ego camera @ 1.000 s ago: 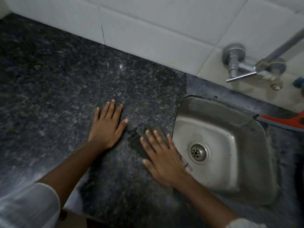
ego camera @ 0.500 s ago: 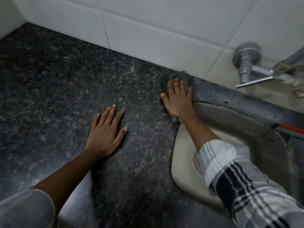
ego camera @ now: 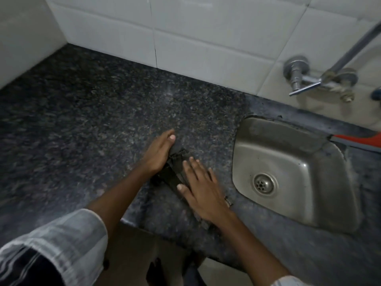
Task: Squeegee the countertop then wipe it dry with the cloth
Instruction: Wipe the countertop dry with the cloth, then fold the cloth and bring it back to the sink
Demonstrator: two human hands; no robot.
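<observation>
A dark cloth (ego camera: 174,169) lies bunched on the black speckled countertop (ego camera: 92,124), near its front edge and left of the sink. My right hand (ego camera: 203,190) presses flat on the cloth's right part with fingers spread. Turned on its side, my left hand (ego camera: 159,151) is against the cloth's left edge, fingers curled into the folds. The red squeegee (ego camera: 359,141) lies on the counter behind the sink at the far right, only partly in view and away from both hands.
A steel sink (ego camera: 299,149) with a drain is sunk into the counter on the right. A metal tap (ego camera: 299,79) juts from the white tiled wall (ego camera: 206,38) above it. The counter's front edge (ego camera: 165,234) runs just below my hands.
My right hand has dragged the cloth from the back wall by the sink corner forward to the front of the counter. My left hand left its flat rest and went to the cloth.
</observation>
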